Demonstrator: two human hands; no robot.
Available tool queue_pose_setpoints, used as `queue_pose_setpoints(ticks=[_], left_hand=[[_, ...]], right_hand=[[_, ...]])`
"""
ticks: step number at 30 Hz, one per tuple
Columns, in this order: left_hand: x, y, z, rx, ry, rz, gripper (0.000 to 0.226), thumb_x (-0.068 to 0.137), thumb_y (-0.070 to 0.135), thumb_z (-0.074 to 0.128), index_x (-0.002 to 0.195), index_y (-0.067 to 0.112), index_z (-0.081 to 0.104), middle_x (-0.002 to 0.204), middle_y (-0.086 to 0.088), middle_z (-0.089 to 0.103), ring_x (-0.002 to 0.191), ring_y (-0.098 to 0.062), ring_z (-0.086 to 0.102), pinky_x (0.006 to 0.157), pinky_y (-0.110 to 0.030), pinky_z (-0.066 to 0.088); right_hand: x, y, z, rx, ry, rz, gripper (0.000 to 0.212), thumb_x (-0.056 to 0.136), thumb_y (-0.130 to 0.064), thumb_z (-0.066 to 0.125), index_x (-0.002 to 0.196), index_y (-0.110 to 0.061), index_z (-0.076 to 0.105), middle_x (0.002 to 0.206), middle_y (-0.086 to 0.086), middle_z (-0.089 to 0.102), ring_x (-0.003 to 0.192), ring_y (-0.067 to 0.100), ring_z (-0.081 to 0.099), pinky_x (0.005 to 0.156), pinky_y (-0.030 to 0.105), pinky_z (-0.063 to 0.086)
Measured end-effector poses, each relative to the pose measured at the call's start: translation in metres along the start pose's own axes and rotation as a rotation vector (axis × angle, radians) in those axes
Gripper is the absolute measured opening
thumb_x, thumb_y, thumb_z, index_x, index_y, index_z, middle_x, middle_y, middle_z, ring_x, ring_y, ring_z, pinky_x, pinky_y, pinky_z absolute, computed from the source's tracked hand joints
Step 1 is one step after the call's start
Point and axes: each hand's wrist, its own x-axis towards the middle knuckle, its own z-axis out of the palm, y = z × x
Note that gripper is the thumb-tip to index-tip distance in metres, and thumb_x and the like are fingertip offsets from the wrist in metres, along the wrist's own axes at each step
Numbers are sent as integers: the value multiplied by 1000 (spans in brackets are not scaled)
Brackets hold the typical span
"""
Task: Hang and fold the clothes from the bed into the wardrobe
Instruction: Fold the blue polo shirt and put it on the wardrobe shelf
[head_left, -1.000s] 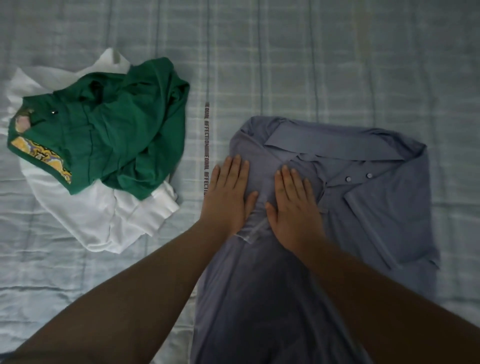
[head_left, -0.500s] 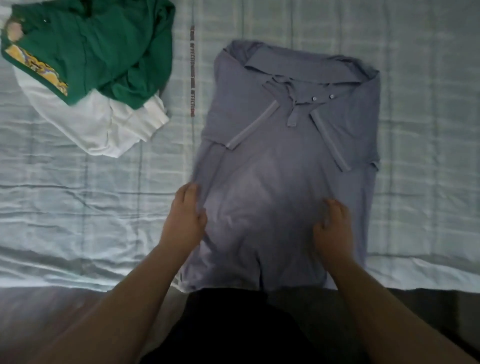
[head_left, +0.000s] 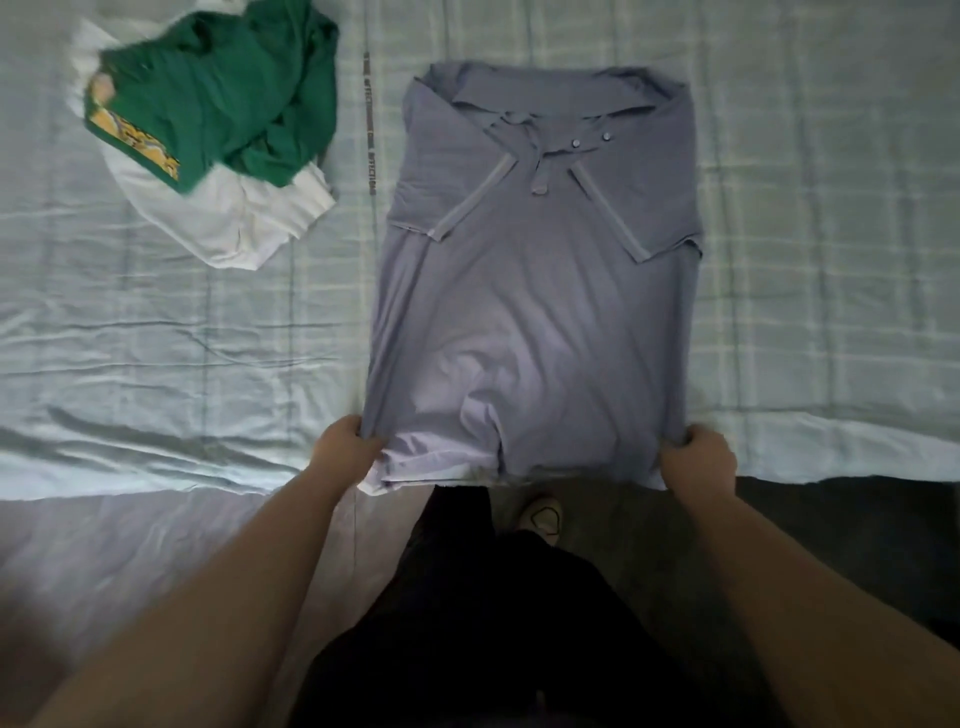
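Observation:
A grey-blue polo shirt (head_left: 535, 291) lies flat on the bed, collar at the far end, both sleeves folded inward over the chest. Its hem hangs slightly over the bed's near edge. My left hand (head_left: 347, 448) pinches the hem's left corner and my right hand (head_left: 698, 457) pinches the right corner. A crumpled green shirt (head_left: 223, 104) with a yellow patterned trim lies on top of a white garment (head_left: 228, 218) at the far left of the bed.
The bed is covered with a pale blue checked sheet (head_left: 831, 260), whose near edge runs across the frame below the shirt. Dark floor (head_left: 852, 525) shows at right, and a light-coloured shoe (head_left: 540, 514) and my dark clothing are below the hem.
My hands left the chest of the polo shirt, slid down its body and took hold of the two hem corners. The view has pulled back toward the bed's edge.

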Motion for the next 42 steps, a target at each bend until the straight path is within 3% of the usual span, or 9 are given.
queue_pose_setpoints(ticks=[7, 9, 12, 20, 25, 30, 33, 37, 42], left_hand=[[-29, -22, -25, -118, -22, 23, 33, 97, 41, 59, 95, 8, 66, 81, -5, 65, 76, -24, 61, 62, -32, 44], [-35, -32, -29, -276, -90, -38, 32, 98, 41, 59, 102, 10, 67, 93, -9, 69, 86, -26, 66, 74, -38, 55], [-42, -45, -33, -565, -173, -178, 27, 99, 30, 60, 114, 7, 65, 105, -14, 67, 94, -29, 64, 70, -35, 56], [-35, -50, -37, -775, -199, -192, 12, 99, 16, 60, 107, 9, 65, 107, -13, 70, 96, -27, 68, 75, -37, 55], [-24, -24, -54, -845, -207, -129, 12, 96, 14, 63, 103, 4, 66, 92, -12, 72, 78, -21, 71, 63, -31, 58], [-7, 31, -88, -924, -216, -13, 13, 100, 14, 57, 105, 7, 67, 87, -6, 74, 76, -14, 70, 67, -28, 58], [9, 66, -112, -972, -246, 17, 13, 101, 11, 54, 104, 6, 66, 84, -5, 73, 77, -14, 69, 66, -26, 58], [38, 111, -144, -1019, -311, 49, 27, 102, 8, 50, 121, -9, 58, 97, -19, 65, 89, -25, 65, 86, -38, 56], [88, 170, -180, -1179, -292, -4, 22, 101, 1, 48, 115, -10, 60, 98, -16, 68, 84, -16, 69, 66, -21, 58]], right_hand=[[-13, 15, -31, 49, -45, -36, 28, 97, -24, 53, 115, -3, 51, 99, 14, 56, 91, 32, 56, 79, 37, 40], [-13, 22, -42, -9, -58, -73, 29, 99, -28, 53, 104, 1, 57, 94, 13, 62, 86, 33, 58, 77, 38, 44], [-15, 28, -53, -40, -111, -102, 36, 101, -27, 49, 82, 2, 58, 78, 19, 60, 75, 37, 56, 69, 40, 43], [-16, 17, -57, 170, -78, -4, 24, 100, -18, 44, 97, 2, 58, 88, 22, 60, 75, 29, 54, 68, 34, 39], [-20, -15, -65, 227, -8, -89, 22, 98, -27, 52, 95, -9, 62, 87, 13, 63, 78, 28, 57, 72, 35, 40], [-9, -73, -77, 701, -153, 95, 13, 97, -15, 51, 102, -12, 63, 98, 15, 68, 89, 34, 66, 80, 48, 57], [1, -113, -88, 921, -295, 173, 29, 89, 3, 43, 102, -16, 61, 98, 15, 63, 72, 26, 66, 61, 38, 57], [18, -161, -104, 997, -211, 246, 49, 92, 6, 47, 127, -27, 53, 103, 13, 59, 77, 21, 59, 57, 28, 56], [59, -212, -120, 1172, -87, 195, 46, 97, 6, 48, 139, -13, 49, 98, 15, 60, 85, 19, 64, 60, 19, 56]])
